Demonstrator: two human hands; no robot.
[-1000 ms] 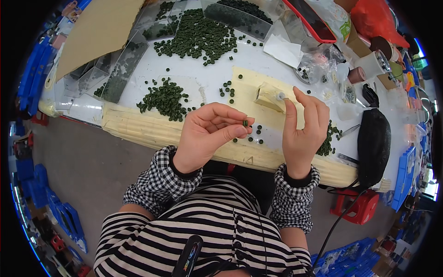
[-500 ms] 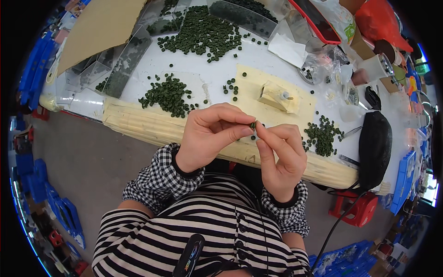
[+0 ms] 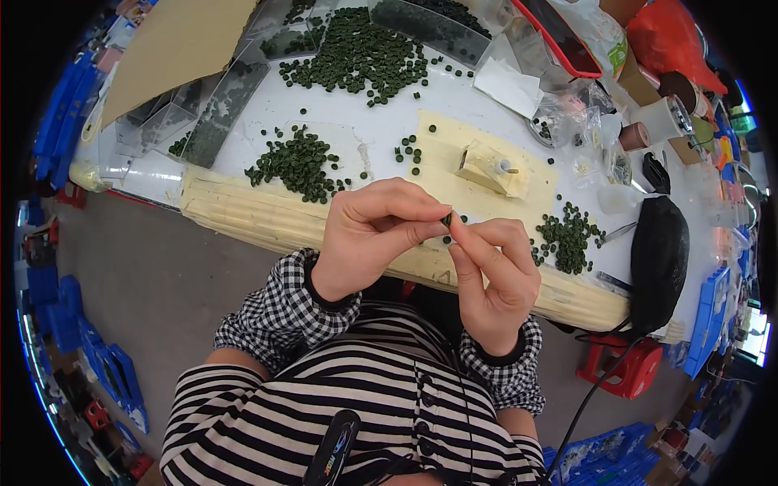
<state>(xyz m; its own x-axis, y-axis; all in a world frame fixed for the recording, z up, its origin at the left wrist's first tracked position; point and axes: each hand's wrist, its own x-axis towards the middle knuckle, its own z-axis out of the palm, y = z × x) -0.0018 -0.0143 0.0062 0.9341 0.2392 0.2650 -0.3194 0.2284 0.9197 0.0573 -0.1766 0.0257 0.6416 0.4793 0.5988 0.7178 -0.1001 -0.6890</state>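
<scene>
Fingertips of the left hand and right hand meet, pinching one small dark green disc above the worktop.

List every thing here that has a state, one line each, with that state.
Left hand: raised over the table edge, fingertips pinching a small dark green piece.
Right hand: raised, fingertips meeting the left hand's at the same piece.
Green piece: held between both hands, off the table.
Near pile: loose heap on the table.
Far pile: spread out loose.
Right pile: loose, small.
Cream block: upright on the yellow sheet, untouched.
</scene>
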